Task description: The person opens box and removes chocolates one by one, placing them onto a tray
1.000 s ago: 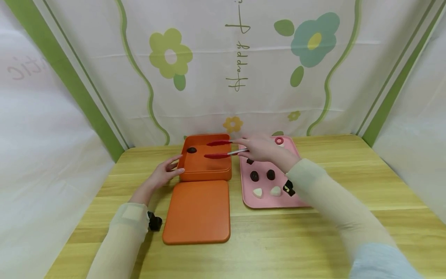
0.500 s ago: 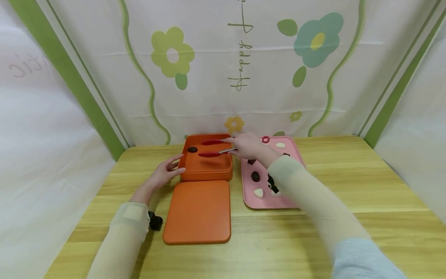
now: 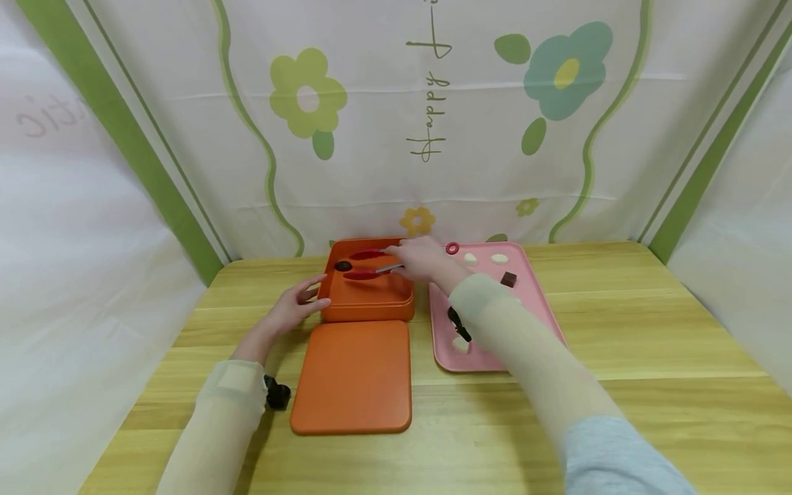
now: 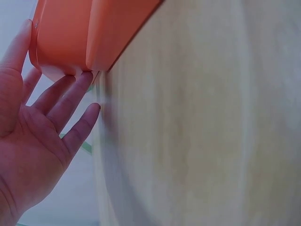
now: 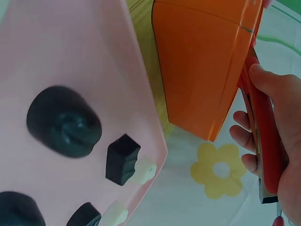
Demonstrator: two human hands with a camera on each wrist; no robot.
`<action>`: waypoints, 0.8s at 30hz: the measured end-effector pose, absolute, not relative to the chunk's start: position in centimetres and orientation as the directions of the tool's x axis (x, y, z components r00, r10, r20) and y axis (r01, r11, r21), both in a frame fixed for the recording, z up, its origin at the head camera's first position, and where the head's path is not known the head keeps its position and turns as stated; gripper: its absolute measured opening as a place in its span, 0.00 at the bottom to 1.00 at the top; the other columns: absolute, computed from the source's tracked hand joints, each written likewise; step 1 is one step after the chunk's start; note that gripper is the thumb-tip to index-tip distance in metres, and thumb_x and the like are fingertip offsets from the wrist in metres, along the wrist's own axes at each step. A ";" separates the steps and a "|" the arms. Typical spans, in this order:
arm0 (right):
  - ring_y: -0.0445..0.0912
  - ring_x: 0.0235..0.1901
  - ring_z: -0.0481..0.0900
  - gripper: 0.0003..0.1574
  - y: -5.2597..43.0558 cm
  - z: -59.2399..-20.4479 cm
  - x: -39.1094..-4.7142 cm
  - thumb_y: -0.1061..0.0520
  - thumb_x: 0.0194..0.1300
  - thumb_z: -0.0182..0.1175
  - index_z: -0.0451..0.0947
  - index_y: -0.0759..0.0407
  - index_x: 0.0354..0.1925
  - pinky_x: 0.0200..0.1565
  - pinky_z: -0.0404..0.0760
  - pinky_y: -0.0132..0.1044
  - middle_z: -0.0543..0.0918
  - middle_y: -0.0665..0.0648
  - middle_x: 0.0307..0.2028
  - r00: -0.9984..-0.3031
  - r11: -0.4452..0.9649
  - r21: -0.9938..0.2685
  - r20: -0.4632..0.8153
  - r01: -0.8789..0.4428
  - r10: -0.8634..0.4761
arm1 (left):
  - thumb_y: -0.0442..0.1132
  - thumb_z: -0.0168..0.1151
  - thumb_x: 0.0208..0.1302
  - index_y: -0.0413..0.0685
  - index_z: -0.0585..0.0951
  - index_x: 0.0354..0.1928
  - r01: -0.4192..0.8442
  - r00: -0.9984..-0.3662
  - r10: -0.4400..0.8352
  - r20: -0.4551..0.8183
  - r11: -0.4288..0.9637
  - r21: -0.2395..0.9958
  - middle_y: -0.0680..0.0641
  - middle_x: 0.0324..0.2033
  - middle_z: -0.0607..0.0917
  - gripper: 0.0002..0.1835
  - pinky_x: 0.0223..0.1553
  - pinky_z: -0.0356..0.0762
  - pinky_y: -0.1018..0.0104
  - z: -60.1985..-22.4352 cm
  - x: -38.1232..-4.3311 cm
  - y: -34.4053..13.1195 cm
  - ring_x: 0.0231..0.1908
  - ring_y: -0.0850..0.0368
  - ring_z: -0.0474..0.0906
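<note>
My right hand (image 3: pixel 427 260) grips a pair of red-and-metal tongs (image 5: pixel 265 136). Their two red tips stand apart inside the orange box (image 3: pixel 371 313), just right of a dark chocolate-like oval piece (image 3: pixel 343 265) lying on its floor. A red ring (image 3: pixel 452 248) shows at the back end of the tongs, behind the hand. At the box's left wall is my left hand (image 3: pixel 292 309); its thumb reaches the rim, and in the left wrist view its fairly straight fingers touch the outer side.
An orange lid (image 3: pixel 353 378) lies flat in front of the box. Right of it, a pink tray (image 3: pixel 441 357) bears several dark and white chocolate-like pieces, such as a brown block (image 3: pixel 509 279) and a white oval (image 3: pixel 499 258); my right forearm covers part. A flowered curtain (image 3: pixel 371 158) hangs behind.
My right hand has moved left with the tongs, bringing their tips close to the dark oval piece. The left hand has stayed at the box wall.
</note>
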State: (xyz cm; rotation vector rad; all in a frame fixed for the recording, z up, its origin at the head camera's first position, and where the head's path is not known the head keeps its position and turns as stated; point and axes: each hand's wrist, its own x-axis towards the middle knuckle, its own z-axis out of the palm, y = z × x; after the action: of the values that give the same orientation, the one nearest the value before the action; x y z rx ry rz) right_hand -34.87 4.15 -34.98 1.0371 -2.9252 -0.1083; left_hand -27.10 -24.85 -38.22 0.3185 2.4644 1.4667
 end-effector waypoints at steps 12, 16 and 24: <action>0.49 0.44 0.78 0.31 2.8 -35.6 -35.8 0.43 0.69 0.58 0.73 0.52 0.65 0.43 0.78 0.42 0.83 0.55 0.46 -0.786 0.778 0.126 -0.017 -0.615 -0.618 | 0.46 0.62 0.68 0.50 0.60 0.75 0.099 -0.952 0.302 -0.051 0.461 0.882 0.36 0.71 0.58 0.36 0.64 0.59 0.42 -41.6 -29.2 -26.4 0.70 0.39 0.53; 0.49 0.42 0.77 0.30 2.6 -36.0 -36.1 0.43 0.69 0.59 0.73 0.53 0.64 0.44 0.77 0.42 0.83 0.55 0.46 -0.797 0.791 0.109 -0.019 -0.602 -0.604 | 0.44 0.62 0.68 0.48 0.59 0.75 0.092 -0.950 0.306 -0.062 0.462 0.882 0.33 0.71 0.58 0.37 0.63 0.59 0.41 -41.5 -29.3 -26.3 0.70 0.37 0.53; 0.49 0.45 0.78 0.29 2.3 -35.9 -36.1 0.43 0.69 0.59 0.74 0.52 0.64 0.45 0.77 0.43 0.83 0.55 0.46 -0.788 0.783 0.105 -0.016 -0.613 -0.615 | 0.42 0.62 0.68 0.46 0.58 0.75 0.071 -0.948 0.308 -0.084 0.460 0.885 0.32 0.71 0.56 0.37 0.63 0.59 0.40 -41.6 -29.4 -26.3 0.70 0.36 0.52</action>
State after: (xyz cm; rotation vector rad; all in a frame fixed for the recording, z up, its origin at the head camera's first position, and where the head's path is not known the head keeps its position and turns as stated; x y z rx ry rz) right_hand -36.05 2.26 -35.92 1.0155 -2.9478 -0.1635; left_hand -29.40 -26.27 -41.59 0.3279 2.4780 1.4861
